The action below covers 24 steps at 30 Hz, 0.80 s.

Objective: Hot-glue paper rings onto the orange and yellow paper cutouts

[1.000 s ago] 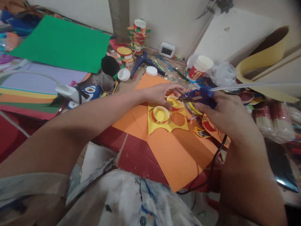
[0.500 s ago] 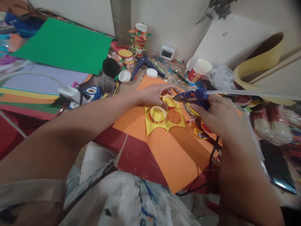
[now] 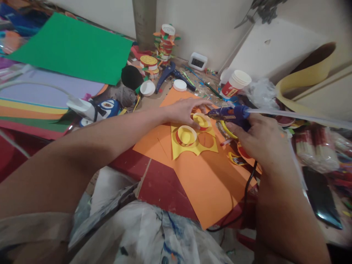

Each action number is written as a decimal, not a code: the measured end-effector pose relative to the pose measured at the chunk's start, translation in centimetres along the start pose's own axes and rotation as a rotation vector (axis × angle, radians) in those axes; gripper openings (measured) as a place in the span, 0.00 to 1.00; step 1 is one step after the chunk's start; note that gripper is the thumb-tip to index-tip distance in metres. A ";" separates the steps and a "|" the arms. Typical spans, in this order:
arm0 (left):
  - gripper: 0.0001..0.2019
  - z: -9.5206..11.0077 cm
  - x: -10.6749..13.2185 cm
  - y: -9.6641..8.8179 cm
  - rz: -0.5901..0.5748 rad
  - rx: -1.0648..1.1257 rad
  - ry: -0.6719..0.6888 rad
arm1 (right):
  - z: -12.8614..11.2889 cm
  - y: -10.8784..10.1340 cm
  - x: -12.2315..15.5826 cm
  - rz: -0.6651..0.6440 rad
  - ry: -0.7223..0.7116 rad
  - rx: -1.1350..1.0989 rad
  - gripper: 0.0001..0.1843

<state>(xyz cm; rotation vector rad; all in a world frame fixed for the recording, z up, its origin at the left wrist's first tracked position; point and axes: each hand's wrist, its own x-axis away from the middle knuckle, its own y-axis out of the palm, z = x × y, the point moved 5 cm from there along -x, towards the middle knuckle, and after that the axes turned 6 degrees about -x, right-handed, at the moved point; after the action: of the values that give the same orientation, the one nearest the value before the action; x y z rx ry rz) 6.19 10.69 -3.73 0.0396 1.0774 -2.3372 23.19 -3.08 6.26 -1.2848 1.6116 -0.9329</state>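
My right hand (image 3: 260,141) grips a blue glue gun (image 3: 232,113) with a clear glue stick trailing to the right; its nozzle points left at a small yellow-topped cup ring (image 3: 202,121). My left hand (image 3: 185,110) rests on the orange paper, its fingers curled around that same ring and steadying it. A second yellow-and-red ring (image 3: 186,135) stands on a yellow cut sheet (image 3: 192,148) with a round hole (image 3: 206,140) beside it. All of this lies on an orange sheet (image 3: 211,179).
A green sheet (image 3: 74,49) and stacked coloured papers (image 3: 33,110) lie at the left. A paper cup stack (image 3: 236,82), white lids (image 3: 180,85), a black ball (image 3: 131,76), a decorated cup tower (image 3: 165,42) and plastic-wrapped sticks (image 3: 316,150) crowd the back and right.
Both hands stay on the glue gun and the ring; the view shifted slightly. The gun's nozzle sits a little nearer the ring.
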 end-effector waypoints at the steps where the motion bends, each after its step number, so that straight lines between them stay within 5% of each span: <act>1: 0.49 0.0 0.0 0.0 0.000 -0.016 0.002 | -0.1 0.0 0.0 0.001 -0.006 -0.018 0.11; 24: 0.46 0.2 -0.2 0.4 -0.020 0.006 -0.081 | 1.5 3.1 0.1 0.003 -0.182 0.117 0.19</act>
<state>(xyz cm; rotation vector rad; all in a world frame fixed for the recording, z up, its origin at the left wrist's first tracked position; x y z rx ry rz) 6.57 10.41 -3.85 -0.0639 1.0352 -2.3389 23.54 -2.64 2.90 -1.2484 1.3974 -0.8690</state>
